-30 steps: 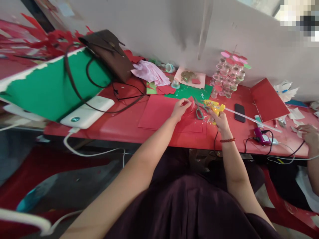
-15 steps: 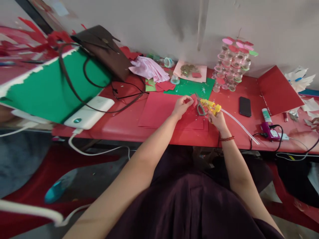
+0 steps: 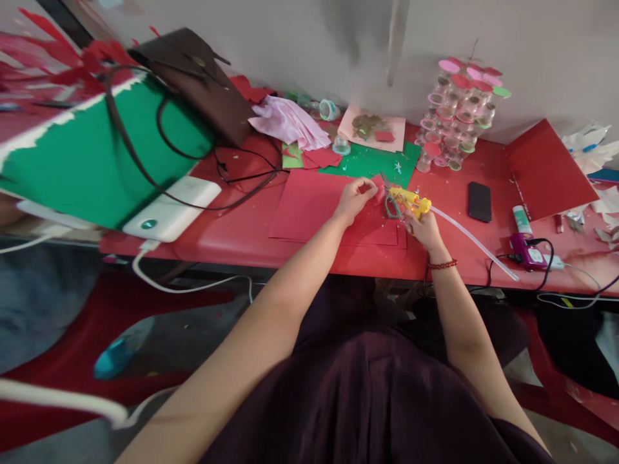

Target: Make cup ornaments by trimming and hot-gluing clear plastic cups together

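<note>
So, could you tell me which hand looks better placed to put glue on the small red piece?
Probably the right hand: it holds the yellow glue gun, its nozzle end towards the small red piece, while the left hand is occupied pinching that piece.

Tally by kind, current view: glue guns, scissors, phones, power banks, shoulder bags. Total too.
Yellow glue gun: 1
Scissors: 1
Black phone: 1
White power bank: 1
Brown shoulder bag: 1
Total: 5

No readable text anywhere.
</note>
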Tool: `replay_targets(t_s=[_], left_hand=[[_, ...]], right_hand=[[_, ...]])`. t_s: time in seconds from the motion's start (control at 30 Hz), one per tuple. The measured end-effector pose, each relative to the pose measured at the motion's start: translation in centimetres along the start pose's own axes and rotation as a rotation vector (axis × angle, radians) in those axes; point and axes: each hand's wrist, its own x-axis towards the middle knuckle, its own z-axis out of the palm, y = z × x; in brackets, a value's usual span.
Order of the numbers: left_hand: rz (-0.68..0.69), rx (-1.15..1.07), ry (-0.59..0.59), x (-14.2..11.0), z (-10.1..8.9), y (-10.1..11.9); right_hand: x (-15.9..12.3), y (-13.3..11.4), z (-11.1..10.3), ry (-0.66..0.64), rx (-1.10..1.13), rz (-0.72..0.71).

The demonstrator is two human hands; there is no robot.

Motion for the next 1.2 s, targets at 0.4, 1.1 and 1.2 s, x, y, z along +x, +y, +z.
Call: replay_targets(t_s=[0.4, 1.1, 1.2], left_hand=[[0.034, 0.102, -0.002, 0.1, -0.1, -0.3], [0.058, 0.163, -0.016, 0.1, -0.1, 0.0], [0.066, 0.173, -0.003, 0.2, -0.2, -0.2]], right_hand=[[0.4, 1.1, 0.1, 0.048, -0.016, 0.023], [0.7, 1.3, 0.1, 0.055, -0.014, 0.057], [0.6, 1.1, 0.1, 0.04, -0.02, 0.061]])
